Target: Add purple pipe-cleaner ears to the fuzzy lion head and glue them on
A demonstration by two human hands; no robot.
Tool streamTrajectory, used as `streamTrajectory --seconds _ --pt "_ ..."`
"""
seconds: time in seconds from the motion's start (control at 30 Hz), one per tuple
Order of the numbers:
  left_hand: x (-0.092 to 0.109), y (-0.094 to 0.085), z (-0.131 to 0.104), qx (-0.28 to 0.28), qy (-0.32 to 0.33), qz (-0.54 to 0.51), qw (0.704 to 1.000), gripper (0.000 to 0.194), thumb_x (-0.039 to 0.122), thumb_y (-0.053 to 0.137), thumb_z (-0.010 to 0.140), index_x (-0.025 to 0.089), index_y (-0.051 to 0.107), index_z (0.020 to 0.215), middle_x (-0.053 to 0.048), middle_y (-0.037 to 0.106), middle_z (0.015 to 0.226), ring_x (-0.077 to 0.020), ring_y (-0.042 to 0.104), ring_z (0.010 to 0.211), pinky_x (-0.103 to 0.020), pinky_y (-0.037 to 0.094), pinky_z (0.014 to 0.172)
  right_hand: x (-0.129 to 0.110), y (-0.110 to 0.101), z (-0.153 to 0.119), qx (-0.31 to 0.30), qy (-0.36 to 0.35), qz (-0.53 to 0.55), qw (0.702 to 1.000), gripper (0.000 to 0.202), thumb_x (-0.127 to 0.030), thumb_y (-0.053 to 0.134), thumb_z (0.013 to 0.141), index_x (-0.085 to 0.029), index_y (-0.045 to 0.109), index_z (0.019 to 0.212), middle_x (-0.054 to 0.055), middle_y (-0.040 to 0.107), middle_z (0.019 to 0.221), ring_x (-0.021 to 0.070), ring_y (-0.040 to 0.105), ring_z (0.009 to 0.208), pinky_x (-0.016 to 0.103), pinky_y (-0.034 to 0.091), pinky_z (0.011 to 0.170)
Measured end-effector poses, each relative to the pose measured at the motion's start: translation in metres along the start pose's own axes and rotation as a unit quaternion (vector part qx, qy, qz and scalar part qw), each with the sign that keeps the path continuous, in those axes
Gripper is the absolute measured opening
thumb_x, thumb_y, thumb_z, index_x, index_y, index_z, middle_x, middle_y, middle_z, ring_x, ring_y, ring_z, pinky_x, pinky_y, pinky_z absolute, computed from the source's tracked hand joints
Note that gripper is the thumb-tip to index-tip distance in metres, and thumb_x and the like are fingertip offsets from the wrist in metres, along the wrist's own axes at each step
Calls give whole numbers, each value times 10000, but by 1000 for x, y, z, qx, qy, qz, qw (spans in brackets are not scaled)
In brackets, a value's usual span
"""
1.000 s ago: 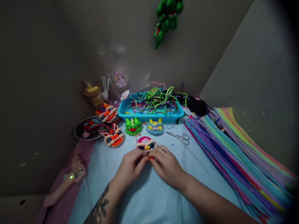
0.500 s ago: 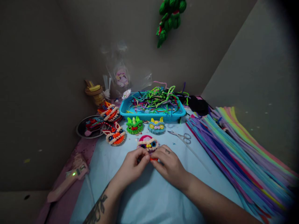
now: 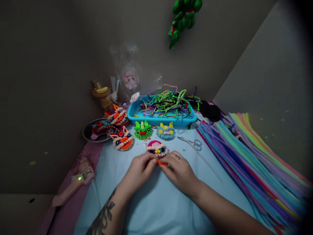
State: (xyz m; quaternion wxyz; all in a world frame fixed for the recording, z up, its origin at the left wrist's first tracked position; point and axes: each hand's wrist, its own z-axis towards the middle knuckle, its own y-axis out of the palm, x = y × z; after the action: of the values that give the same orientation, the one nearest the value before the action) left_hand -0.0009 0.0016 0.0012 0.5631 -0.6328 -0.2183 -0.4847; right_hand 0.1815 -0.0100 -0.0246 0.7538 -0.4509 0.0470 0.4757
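Face of fuzzy strands [image 3: 157, 151], its long axis side to side, lies just beyond the left hand [image 3: 141, 168] and right hand [image 3: 182, 171], about equally near each; both pinch a small orange piece [image 3: 161, 163], any join to the face hidden.

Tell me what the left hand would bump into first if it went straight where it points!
The left hand would probably meet the small orange piece first; they may be touching now. The right hand sits just beyond. The hands partly hide that piece, so depth is unclear.
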Motion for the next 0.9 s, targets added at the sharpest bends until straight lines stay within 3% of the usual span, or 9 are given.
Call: streamTrajectory --seconds 0.13,0.23,0.33,0.4,0.53,0.9 --pt "-8 -4 1 97 15 42 994 164 233 489 893 171 630 948 -50 683 903 -168 629 815 -272 488 732 3 2 -2 -16 21 -36 999 92 -161 539 895 -188 626 885 71 643 819 217 572 818 361 497 742" --pt "-18 -3 3 128 47 82 987 203 169 489 873 176 609 1037 -88 661 1039 -206 611 984 -350 494 863 2 6 -2 -20 24 -64 997 103 -175 545 894 -190 643 870 77 639 833 219 569 830 368 502 765" --pt "-26 1 5 109 85 96 986 391 90 453 856 177 519 1232 -135 550 1302 -232 493 1227 -439 399 1039 0 11 1 -19 33 -88 995 119 -177 548 894 -190 653 839 77 640 836 218 565 825 360 499 758" --pt "-28 4 5 77 94 93 988 499 50 437 836 181 457 1317 -138 500 1373 -234 449 1281 -455 367 1077 -2 13 2 -17 36 -104 994 137 -176 543 897 -190 656 819 78 646 838 218 564 819 350 495 743" --pt "-28 7 3 50 103 93 989 606 11 456 789 202 413 1363 -132 495 1384 -248 441 1288 -482 360 1086 -3 16 4 -5 32 -127 991 154 -190 533 907 -192 665 827 80 662 840 218 566 812 345 486 737" --pt "-24 6 3 58 113 99 987 606 -7 480 759 203 439 1326 -132 528 1332 -258 475 1243 -490 386 1061 -6 19 5 -17 21 -189 982 196 -187 522 903 -190 675 779 89 645 820 229 541 800 348 463 721"
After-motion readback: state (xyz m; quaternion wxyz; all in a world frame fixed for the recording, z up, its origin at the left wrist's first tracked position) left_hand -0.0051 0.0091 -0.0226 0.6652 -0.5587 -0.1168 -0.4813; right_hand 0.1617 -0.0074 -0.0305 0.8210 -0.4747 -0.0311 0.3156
